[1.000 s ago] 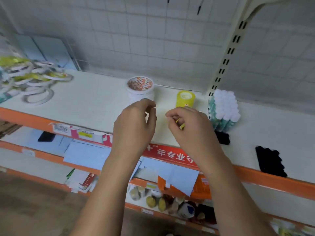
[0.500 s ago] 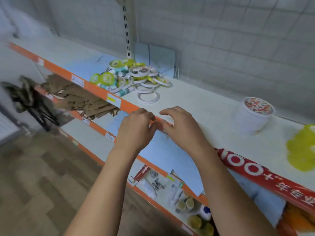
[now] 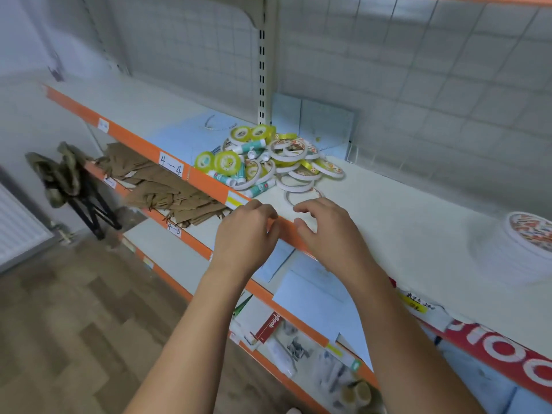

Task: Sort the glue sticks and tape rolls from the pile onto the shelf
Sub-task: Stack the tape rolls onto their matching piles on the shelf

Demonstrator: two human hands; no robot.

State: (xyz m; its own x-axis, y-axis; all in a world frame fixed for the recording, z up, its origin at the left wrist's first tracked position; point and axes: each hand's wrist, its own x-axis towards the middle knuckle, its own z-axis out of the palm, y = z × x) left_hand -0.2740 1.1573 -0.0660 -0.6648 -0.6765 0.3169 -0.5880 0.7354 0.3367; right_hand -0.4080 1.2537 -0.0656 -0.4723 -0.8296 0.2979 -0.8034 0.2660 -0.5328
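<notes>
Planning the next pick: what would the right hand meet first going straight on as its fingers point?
Probably the white tape ring lying nearest the right hand, ahead of the pile; depth is unclear.

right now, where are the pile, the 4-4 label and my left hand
pile [image 3: 280, 161]: head view, middle of the heap
4-4 label [image 3: 171, 165]: head view, centre of the tag
left hand [image 3: 245, 234]: head view, back of the hand
</notes>
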